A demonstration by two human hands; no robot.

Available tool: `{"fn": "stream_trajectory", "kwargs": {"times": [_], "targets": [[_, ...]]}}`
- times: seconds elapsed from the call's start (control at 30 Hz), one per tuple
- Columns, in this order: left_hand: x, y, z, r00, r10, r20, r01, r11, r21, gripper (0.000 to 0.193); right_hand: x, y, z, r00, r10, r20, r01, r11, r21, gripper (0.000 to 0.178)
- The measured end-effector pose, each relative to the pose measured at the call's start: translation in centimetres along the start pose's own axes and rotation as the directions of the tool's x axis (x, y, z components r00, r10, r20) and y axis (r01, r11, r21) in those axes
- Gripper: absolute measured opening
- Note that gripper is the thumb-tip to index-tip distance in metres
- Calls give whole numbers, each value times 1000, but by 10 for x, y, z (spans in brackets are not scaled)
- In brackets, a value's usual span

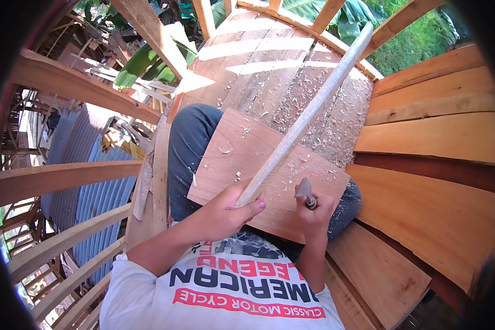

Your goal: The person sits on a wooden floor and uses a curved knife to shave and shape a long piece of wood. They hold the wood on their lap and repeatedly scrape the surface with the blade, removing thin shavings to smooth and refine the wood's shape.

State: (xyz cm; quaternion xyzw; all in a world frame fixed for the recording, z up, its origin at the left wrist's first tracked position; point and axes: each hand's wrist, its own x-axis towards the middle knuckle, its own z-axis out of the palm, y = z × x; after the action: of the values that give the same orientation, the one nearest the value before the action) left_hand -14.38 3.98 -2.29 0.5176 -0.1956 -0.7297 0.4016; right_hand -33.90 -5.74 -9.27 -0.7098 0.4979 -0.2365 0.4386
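Judged from how things lie around the board [220,165] on the person's lap, the shaping of the stick [307,118] seems well along: its visible length is pale and looks bare of bark, loose shavings [292,104] cover the floor [258,82] beyond the board's far edge, and a few curls lie on the board itself. What is left is harder to judge; fine roughness does not show, and the part inside the fingers is hidden, so I cannot tell whether any stretch needs more paring. The stick slants over the board, its near end by the board's near left side, its far end well past the far edge. There the left hand [231,209] has its grip closed around the near end, so nearly all the stick reaches out ahead of that grip. Over the board's right part, the right hand [315,214] has its grip closed on the handle of a knife [303,188], the blade apart from the stick. Whether the stick touches the board, I cannot tell.
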Motion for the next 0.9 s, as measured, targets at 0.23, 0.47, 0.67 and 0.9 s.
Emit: {"fn": "stream_trajectory", "kwargs": {"times": [0.23, 0.47, 0.67, 0.9], "targets": [[21, -11, 22, 967, 246, 70, -256, 944, 208, 18, -6, -9, -5, 992, -128, -9, 126, 985, -119, 27], [23, -14, 35, 964, 264, 33, -264, 932, 247, 15, 3, -7, -9, 980, -188, -60, 169, 955, -244, 25], [12, -26, 39, 992, 104, 73, -123, 928, 352, 12, 30, 32, -30, 961, -3, -278, -60, 974, -220, 15], [6, -23, 28, 988, -68, 138, 58, 995, 76, 11, 32, 28, -17, 959, 6, -284, -48, 989, -139, 25]]}}
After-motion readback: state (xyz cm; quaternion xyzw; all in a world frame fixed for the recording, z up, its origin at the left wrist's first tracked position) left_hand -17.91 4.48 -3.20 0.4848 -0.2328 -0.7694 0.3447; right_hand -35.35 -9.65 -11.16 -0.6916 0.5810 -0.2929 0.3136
